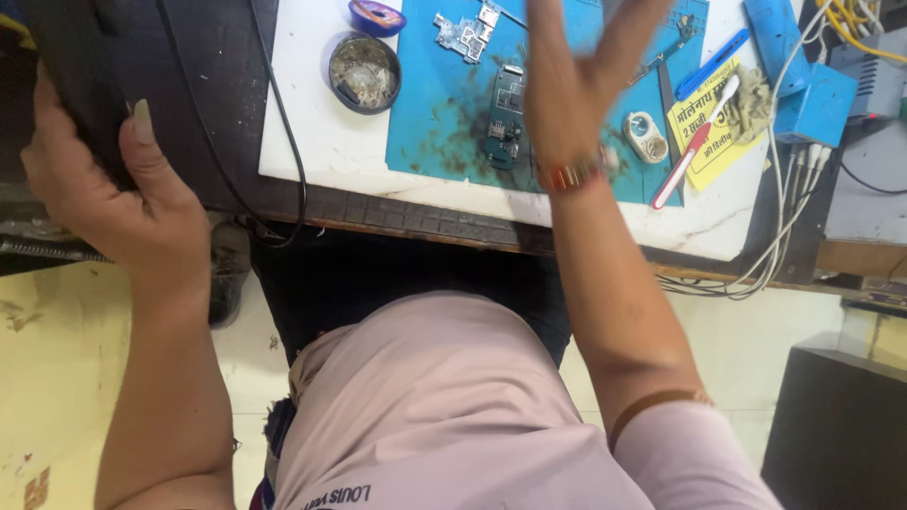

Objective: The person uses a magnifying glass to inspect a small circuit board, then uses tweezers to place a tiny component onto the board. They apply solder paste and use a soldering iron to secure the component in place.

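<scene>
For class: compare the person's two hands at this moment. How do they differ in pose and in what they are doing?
The left hand is closed on a black object beside the bench; the right hand is open, fingers spread, blurred, above the blue mat. Only the right wrist wears a beaded band. Both are bare.

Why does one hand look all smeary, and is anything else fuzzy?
In the head view, the right hand is smeared by motion blur over the blue mat; the left hand gripping the black object looks sharp, as does the circuit board; lighting is even, without harsh glare.
</scene>
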